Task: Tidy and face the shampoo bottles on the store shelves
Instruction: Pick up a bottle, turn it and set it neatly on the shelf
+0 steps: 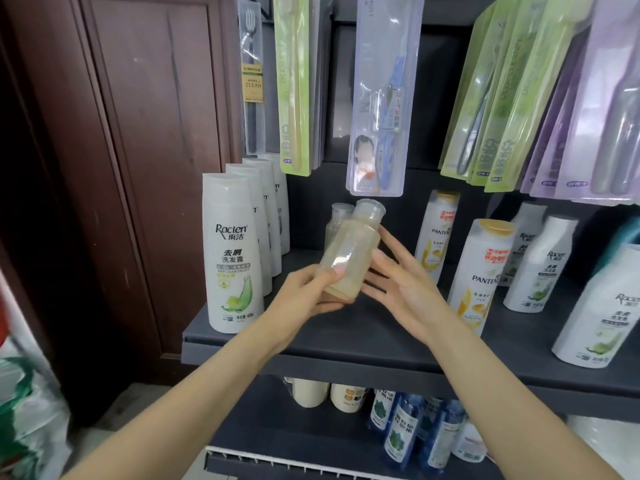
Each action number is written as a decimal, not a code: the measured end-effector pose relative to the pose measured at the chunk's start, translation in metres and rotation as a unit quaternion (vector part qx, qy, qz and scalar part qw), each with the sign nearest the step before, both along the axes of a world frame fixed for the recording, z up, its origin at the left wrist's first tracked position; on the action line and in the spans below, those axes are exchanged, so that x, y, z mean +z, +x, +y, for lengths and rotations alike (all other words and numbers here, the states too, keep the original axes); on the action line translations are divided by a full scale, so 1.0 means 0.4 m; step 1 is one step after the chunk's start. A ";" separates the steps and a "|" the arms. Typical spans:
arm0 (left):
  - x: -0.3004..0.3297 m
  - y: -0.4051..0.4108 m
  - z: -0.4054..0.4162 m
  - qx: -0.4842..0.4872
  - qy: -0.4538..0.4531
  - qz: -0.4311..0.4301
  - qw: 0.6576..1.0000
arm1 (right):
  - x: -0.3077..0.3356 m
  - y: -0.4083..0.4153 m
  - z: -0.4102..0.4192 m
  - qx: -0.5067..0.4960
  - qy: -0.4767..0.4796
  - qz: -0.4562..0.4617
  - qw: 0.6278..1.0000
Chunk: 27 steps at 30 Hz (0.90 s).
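Note:
My left hand (308, 292) grips a pale, translucent yellowish bottle (353, 247) by its lower end, holding it tilted above the dark shelf (346, 344). My right hand (398, 275) is beside the bottle with straight fingers touching its right side. A second pale bottle (335, 221) stands behind it on the shelf. A row of white Raclen bottles (233, 251) with green labels lines the shelf's left end. Two white Pantene bottles (481, 271) with gold caps stand right of my hands, and more white Raclen bottles (540, 265) stand further right.
Toothbrush packs (379, 95) hang from hooks above the shelf, low over the bottles. A brown wooden door (145, 150) flanks the shelf on the left. The lower shelf holds blue bottles (401, 434) and cream containers (311, 393). A green and white bag (27, 410) sits on the floor.

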State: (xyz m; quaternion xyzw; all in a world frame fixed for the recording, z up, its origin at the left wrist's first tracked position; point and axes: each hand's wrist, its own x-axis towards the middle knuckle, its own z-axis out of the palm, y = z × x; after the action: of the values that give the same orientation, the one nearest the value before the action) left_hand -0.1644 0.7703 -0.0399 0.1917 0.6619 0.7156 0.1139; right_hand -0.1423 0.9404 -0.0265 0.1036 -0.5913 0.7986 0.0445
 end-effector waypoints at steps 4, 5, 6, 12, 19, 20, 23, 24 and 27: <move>0.000 -0.010 0.012 -0.027 0.005 -0.025 0.999 | 0.016 -0.013 -0.011 -0.042 0.040 0.015 0.998; 0.003 -0.016 0.013 -0.021 -0.011 -0.016 1.000 | 0.018 -0.016 -0.010 -0.054 0.045 0.018 0.997; 0.005 -0.025 0.013 -0.003 -0.038 0.011 0.999 | 0.021 -0.018 -0.008 -0.069 0.053 0.021 0.996; 0.030 -0.065 0.032 0.097 -0.130 0.176 0.971 | 0.007 -0.045 -0.028 -0.182 0.179 0.068 0.964; 0.030 -0.104 0.049 0.152 -0.106 0.115 0.976 | -0.026 -0.095 -0.031 -0.192 0.232 0.053 0.952; 0.024 -0.107 0.049 0.156 -0.111 0.111 0.975 | -0.031 -0.100 -0.031 -0.187 0.241 0.049 0.951; 0.007 -0.112 0.042 0.163 -0.122 0.108 0.973 | -0.042 -0.109 -0.029 -0.169 0.269 0.046 0.947; 0.002 -0.113 0.039 0.167 -0.124 0.106 0.972 | -0.045 -0.113 -0.028 -0.159 0.279 0.047 0.946; -0.006 -0.116 0.033 0.178 -0.138 0.097 0.969 | -0.049 -0.120 -0.026 -0.125 0.282 0.039 0.950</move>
State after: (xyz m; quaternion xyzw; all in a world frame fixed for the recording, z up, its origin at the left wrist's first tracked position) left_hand -0.2110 0.7835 -0.0424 0.1218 0.7856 0.6041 -0.0550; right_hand -0.1902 0.9299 -0.0461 0.0682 -0.7982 0.5827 0.1365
